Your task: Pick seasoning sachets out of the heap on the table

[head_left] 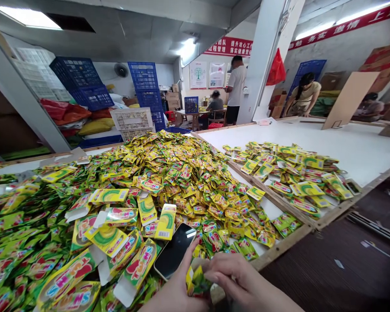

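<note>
At the bottom centre, my left hand is closed round a small yellow candy box with its pale flap up. My right hand is closed, its fingertips at the box's opening against a green-and-yellow candy packet; part of the grip is hidden. Just beyond my left thumb, a black-screened phone lies on the pile. Several printed cardboard candy boxes with open flaps lie to the left of the phone. A large heap of small candy packets spreads behind and around them.
A wooden rail divides the table from a white table bearing a second pile of candy boxes. Stacked blue crates and white crates stand behind. A person leans over the far table; others are farther back.
</note>
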Demonstrator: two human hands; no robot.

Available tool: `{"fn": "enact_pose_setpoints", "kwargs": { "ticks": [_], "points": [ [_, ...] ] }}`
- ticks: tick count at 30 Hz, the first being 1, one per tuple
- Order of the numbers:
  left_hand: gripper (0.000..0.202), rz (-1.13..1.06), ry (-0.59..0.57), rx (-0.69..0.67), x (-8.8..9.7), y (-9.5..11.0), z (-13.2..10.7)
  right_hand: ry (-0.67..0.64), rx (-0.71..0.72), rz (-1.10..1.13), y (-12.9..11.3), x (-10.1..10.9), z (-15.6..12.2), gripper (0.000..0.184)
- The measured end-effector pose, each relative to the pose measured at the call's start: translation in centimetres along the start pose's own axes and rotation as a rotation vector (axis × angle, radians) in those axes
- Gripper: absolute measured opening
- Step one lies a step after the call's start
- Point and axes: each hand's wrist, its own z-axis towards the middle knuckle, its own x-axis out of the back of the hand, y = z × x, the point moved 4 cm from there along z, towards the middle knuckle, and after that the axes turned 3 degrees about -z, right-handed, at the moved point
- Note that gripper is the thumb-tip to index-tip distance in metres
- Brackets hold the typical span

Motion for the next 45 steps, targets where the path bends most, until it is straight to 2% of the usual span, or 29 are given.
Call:
{"fn": "enact_pose_setpoints", "kwargs": {
  "ticks": [2, 4, 6, 7, 9, 11, 12, 13, 14, 15, 16, 18, 21, 23, 25, 27, 29, 33, 37, 40, 45],
  "points": [
    [0.110, 0.069, -0.075, -0.020, -0.3, -1.2, 0.5, -0.133, 0.076, -0.005, 0.3, -1.8, -0.5, 0.044],
    [0.116, 0.084, -0.155, -0.027, -0.9, -1.9, 0.9, -0.182, 0.132, -0.016, 0.4, -2.7, -1.2, 0.049],
    [0.122, 0.007, -0.198, -0.002, -1.6, -1.6, 1.2, -0.136, 0.114, -0.036, 0.6, -1.5, -1.9, 0.045],
    [0.121, 0.016, -0.170, -0.008, -1.6, -0.9, 1.5, -0.059, 0.079, -0.064, 1.0, 0.1, -2.2, 0.040],
    [0.103, 0.254, -0.019, -0.091, -0.7, 1.0, 2.2, 0.231, -0.030, -0.201, 2.2, 5.4, -3.2, 0.032],
    [0.061, 0.701, 0.205, -0.208, 1.2, 3.1, 3.4, 0.712, -0.166, -0.522, 3.7, 12.1, -4.7, 0.027],
    [0.041, 0.909, 0.306, -0.237, 2.3, 3.9, 4.1, 0.920, -0.285, -0.718, 4.5, 14.9, -5.4, 0.027],
    [0.031, 1.013, 0.367, -0.235, 3.5, 4.3, 5.0, 0.976, -0.373, -0.861, 5.5, 16.7, -5.6, 0.034],
    [0.027, 1.084, 0.411, -0.223, 4.6, 4.5, 5.9, 0.972, -0.421, -0.924, 6.5, 17.7, -5.3, 0.040],
    [0.025, 1.133, 0.446, -0.205, 5.6, 4.6, 6.7, 0.913, -0.433, -0.926, 7.6, 17.8, -4.6, 0.042],
    [0.024, 1.163, 0.473, -0.189, 6.4, 4.5, 7.4, 0.816, -0.409, -0.883, 8.6, 17.0, -3.7, 0.042],
    [0.024, 1.225, 0.523, -0.173, 7.2, 4.5, 8.1, 0.634, -0.308, -0.739, 10.3, 13.9, -1.7, 0.041],
    [0.020, 1.242, 0.508, -0.187, 6.6, 4.5, 8.0, 0.536, -0.223, -0.592, 12.3, 9.3, -0.1, 0.032],
    [0.014, 1.227, 0.446, -0.199, 5.3, 4.2, 7.7, 0.585, -0.237, -0.530, 13.3, 8.3, -0.1, 0.025],
    [0.019, 1.221, 0.405, -0.206, 3.9, 3.6, 7.4, 0.678, -0.267, -0.476, 13.7, 8.8, -0.7, 0.028],
    [0.025, 1.220, 0.400, -0.214, 2.8, 2.9, 7.4, 0.773, -0.298, -0.402, 13.4, 9.5, -1.3, 0.029],
    [0.015, 1.197, 0.401, -0.227, 2.2, 2.4, 7.6, 0.815, -0.314, -0.311, 12.5, 9.4, -1.7, 0.032],
    [0.008, 1.072, 0.405, -0.223, 2.5, 1.7, 7.9, 0.727, -0.277, -0.083, 10.2, 5.9, -1.4, 0.037],
    [0.007, 0.971, 0.427, -0.201, 2.8, 1.5, 7.4, 0.676, -0.354, 0.162, 10.0, 2.0, -1.1, 0.036],
    [0.016, 0.929, 0.442, -0.175, 2.3, 1.5, 6.7, 0.691, -0.379, 0.103, 10.3, 1.0, -1.1, 0.035],
    [0.028, 0.855, 0.413, -0.155, 1.2, 1.5, 6.3, 0.671, -0.386, 0.005, 10.7, 0.3, -1.0, 0.037]
  ]
}}
